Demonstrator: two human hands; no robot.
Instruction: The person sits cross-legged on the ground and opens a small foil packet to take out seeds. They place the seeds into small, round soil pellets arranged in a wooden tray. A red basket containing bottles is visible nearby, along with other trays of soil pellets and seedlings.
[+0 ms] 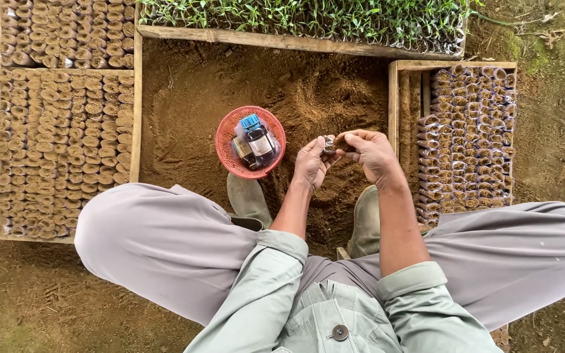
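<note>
You are seated over a patch of loose brown soil (308,91), knees spread wide in pale grey trousers (165,242). On your left, a big wooden frame (135,98) holds tight rows of small soil-filled plastic sleeves (60,131). Ahead of you runs a long tray of green seedlings (308,19). On your right, a smaller wooden frame (393,104) is partly filled with more packed sleeves (472,131), stacked in rows against its far side. Your rubber boots (364,222) rest on the soil between your knees. A round red mesh basket (225,140) sits on the soil just left of your hands, with a dark bottle (258,138) with a blue cap lying in it. Your left hand (310,163) and right hand (371,153) meet above the soil, both pinched shut on one small soil-filled sleeve (332,142) held between the fingertips.
</note>
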